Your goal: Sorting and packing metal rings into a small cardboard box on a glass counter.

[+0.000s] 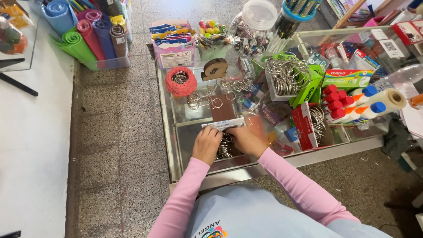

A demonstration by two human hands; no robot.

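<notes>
So both hands are down on the glass counter top [185, 145], close together, working on a bunch of metal binder rings [224, 147] that sits right between them near the front edge. The left hand [207, 144] has its fingers curled in over the left side of the bunch, looks like it's gripping the rings. The right hand [246, 141] is curled too, touching the right side of the same bunch, though I can't really tell if it's pinching a ring or just resting against them. Both sleeves are pink.

Just above the hands there's a long white label strip [223, 124] lying across the glass, and behind that a brown card [222, 109]. More loose rings [207, 100] are scattered further back, next to a red crocheted holder [180, 81]. Off to the right is a green box full of big rings [293, 79], then a cluster of glue bottles with red and blue caps [348, 103]. A clear round jar with a white lid [255, 28] stands at the back. Rolled foam sheets in a bin [88, 35] sit on the floor to the left.
</notes>
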